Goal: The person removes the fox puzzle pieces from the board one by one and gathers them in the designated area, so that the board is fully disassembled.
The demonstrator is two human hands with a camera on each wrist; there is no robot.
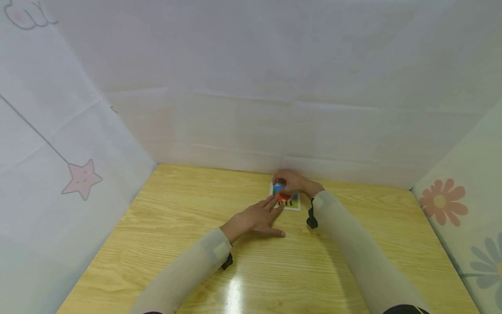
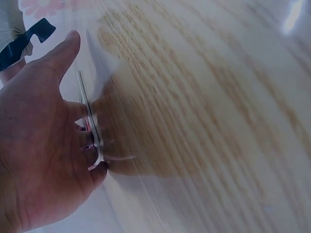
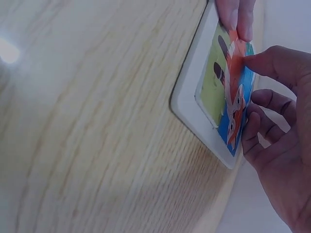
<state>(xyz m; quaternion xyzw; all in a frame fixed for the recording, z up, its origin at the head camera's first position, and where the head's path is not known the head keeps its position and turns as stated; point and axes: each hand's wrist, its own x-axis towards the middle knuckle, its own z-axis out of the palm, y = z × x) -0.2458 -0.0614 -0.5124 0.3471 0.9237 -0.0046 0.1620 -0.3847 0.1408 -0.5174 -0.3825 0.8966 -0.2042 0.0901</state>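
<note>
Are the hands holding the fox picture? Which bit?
I can't tell for sure: the left hand rests on the fox picture; the right hand touches its middle.

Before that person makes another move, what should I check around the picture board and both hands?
1. Picture board lying flat on the table: ok.
2. Left hand steadying it: ok, fingertips rest on the picture.
3. Right hand pinching something firmly: cannot tell; its thumb is at the picture, the other fingers bent near the far edge.
4. Whole picture visible: not ok, the hands cover part of it.
5. Left sleeve and right sleeve off the board: ok.
6. Space behind the board: probably not ok, the back sheet is close.
</note>
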